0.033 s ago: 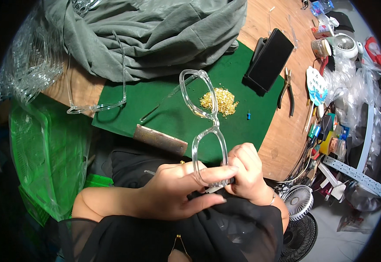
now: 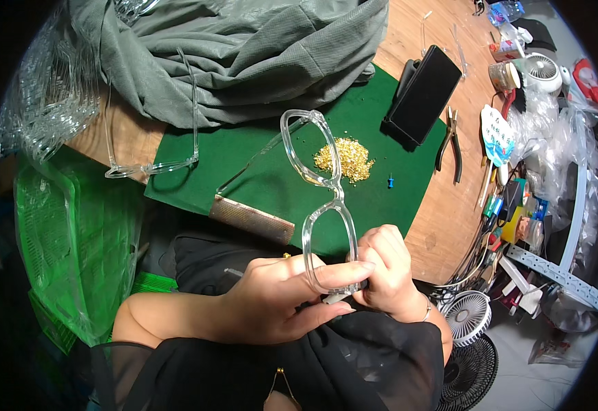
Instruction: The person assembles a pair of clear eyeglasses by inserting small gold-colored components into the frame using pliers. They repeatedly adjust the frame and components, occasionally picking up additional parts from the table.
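A clear plastic eyeglass frame [image 2: 340, 195] stands up from my hands, its two rims one above the other. My left hand [image 2: 278, 298] grips its lower rim between thumb and fingers. A small white piece [image 2: 336, 298] shows by the thumb. My right hand [image 2: 388, 270] is closed against the frame's lower end; what its fingers hold is hidden. One clear temple arm of the frame reaches back to the left. Beyond it, a heap of tiny gold-coloured parts [image 2: 345, 159] lies on the green mat [image 2: 258, 198]. A blue push pin [image 2: 390, 181] is to the heap's right.
Another clear eyeglass frame [image 2: 151, 168] rests at the mat's left edge. A rough metal-faced block [image 2: 252, 220] juts at the front edge. Grey cloth [image 2: 244, 61] covers the back. A black phone [image 2: 422, 96] and pliers [image 2: 450, 145] lie right; a green crate [image 2: 79, 240] stands left.
The eyeglass frame has tilted very slightly, and its temple arm has shifted a little to the left. Both hands keep nearly the same place.
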Available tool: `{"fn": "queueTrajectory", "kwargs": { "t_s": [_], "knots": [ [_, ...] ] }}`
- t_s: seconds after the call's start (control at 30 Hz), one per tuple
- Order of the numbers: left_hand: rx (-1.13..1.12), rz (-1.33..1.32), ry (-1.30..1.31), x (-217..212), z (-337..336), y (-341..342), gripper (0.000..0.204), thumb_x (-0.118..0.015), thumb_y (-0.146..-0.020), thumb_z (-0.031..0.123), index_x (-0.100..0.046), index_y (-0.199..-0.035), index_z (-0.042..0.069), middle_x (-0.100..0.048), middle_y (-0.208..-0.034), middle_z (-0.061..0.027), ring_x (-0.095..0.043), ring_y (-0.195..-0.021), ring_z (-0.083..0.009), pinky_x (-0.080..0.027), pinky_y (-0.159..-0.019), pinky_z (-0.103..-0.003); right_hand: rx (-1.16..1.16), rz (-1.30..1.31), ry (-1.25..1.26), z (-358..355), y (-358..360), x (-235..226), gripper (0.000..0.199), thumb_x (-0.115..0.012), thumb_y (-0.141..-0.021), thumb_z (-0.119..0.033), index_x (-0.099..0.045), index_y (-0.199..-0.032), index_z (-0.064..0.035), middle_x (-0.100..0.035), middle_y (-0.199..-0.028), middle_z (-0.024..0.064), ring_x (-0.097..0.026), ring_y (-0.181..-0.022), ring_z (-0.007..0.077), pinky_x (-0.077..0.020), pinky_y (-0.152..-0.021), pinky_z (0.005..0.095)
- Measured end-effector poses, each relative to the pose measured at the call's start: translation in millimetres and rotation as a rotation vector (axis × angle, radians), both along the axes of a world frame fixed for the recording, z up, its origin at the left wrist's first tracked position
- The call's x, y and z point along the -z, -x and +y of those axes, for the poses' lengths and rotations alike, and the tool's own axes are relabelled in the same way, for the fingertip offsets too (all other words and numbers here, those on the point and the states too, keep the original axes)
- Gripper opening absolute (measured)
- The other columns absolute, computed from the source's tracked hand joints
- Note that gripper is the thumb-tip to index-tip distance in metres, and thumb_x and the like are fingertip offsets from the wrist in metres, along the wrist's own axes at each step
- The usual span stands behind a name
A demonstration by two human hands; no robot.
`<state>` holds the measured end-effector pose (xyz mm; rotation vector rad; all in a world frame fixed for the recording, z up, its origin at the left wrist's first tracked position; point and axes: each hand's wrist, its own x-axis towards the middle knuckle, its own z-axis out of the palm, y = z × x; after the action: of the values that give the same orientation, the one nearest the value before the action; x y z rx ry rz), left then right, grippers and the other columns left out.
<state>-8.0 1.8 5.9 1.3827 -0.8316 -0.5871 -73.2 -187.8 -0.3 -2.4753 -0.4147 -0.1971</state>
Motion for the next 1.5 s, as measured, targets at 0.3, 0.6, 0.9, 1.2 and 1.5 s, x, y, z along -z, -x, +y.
{"fn": "queueTrajectory", "kwargs": {
  "t_s": [0.3, 0.6, 0.9, 1.2, 1.5],
  "knots": [
    [-0.101, -0.091, 0.004, 3.3, -4.3, 12.0, 0.048, -0.073, -0.067, -0.005, -0.059, -0.112, 0.001, -0.061, -0.081, -0.0096, -0.06, -0.062, -0.018, -0.049, -0.057, -0.026, 0.004, -0.069, -0.046, 3.4, 1.2, 10.0, 0.02, -0.067, -0.061, -0.015, -0.052, -0.069, -0.0053, -0.047, -0.066, 0.0068, -0.049, -0.06, 0.0234, -0.038, -0.058, 0.0337],
    [-0.146, -0.051, -0.005, 4.4, -8.7, 12.3, 0.05, -0.076, -0.067, -0.002, -0.059, -0.113, 0.005, -0.053, -0.076, -0.0035, -0.052, -0.056, -0.0108, -0.043, -0.052, -0.023, 0.016, -0.076, -0.049, 1.4, -1.1, 14.4, 0.021, -0.068, -0.059, -0.015, -0.052, -0.069, -0.0054, -0.047, -0.066, 0.0067, -0.05, -0.061, 0.0239, -0.0393, -0.057, 0.0334],
    [-0.092, 0.125, -0.094, 1.6, -2.8, 7.8, 0.055, -0.076, -0.07, -0.001, -0.054, -0.12, 0.004, -0.051, -0.081, 0.0012, -0.038, -0.057, -0.0008, -0.033, -0.05, -0.016, 0.002, -0.045, -0.011, 0.3, -5.6, 10.3, 0.037, -0.066, -0.054, -0.013, -0.058, -0.088, -0.0027, -0.051, -0.083, 0.01, -0.054, -0.08, 0.0286, -0.045, -0.077, 0.0426],
    [-0.192, 0.322, -0.055, 6.0, 20.3, -3.2, 0.049, -0.066, -0.079, -0.005, -0.05, -0.124, -0.003, -0.057, -0.099, -0.007, -0.051, -0.072, -0.0039, -0.043, -0.064, -0.015, 0.137, 0.137, -0.032, -18.4, -0.1, 19.0, 0.032, -0.062, -0.055, 0.003, -0.056, -0.087, -0.0012, -0.057, -0.082, 0.0117, -0.056, -0.078, 0.0303, -0.0461, -0.071, 0.0372],
    [-0.22, 0.167, 0.051, -1.9, 18.6, -12.8, 0.049, -0.062, -0.077, -0.009, -0.048, -0.124, -0.007, -0.063, -0.101, -0.011, -0.058, -0.082, -0.0096, -0.048, -0.072, -0.021, 0.387, 0.145, 0.048, -6.3, -19.7, 82.5, 0.027, -0.064, -0.066, 0.0, -0.057, -0.091, -0.0056, -0.055, -0.08, 0.0094, -0.055, -0.076, 0.0276, -0.0392, -0.067, 0.0362]
  ]
}}
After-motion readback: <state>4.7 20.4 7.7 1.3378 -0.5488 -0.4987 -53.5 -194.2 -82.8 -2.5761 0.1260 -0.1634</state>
